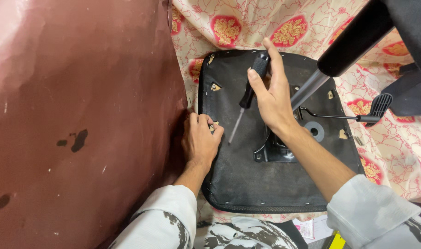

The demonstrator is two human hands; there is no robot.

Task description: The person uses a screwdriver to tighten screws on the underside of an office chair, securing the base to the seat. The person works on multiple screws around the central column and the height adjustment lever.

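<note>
View from above of a person's two hands working on an upturned office chair seat [247, 175], its black underside filling the centre of the frame. The right hand [271, 94], just above centre, is wrapped around the black handle of a screwdriver [247, 99], index finger stretched up along the handle; the thin metal shaft slants down and left, its tip on or just over the black fabric. The left hand [200, 140], left of centre, is curled at the seat's left edge, fingertips pinched on a small metal piece there, too small to tell what. A black metal plate [277, 150] sits under the right wrist, with a chrome column [309, 90] rising toward the upper right and a lever [344, 116] pointing right. The seat lies on a cream floral cloth [247, 25]; a maroon surface [81, 115] fills the left
</note>
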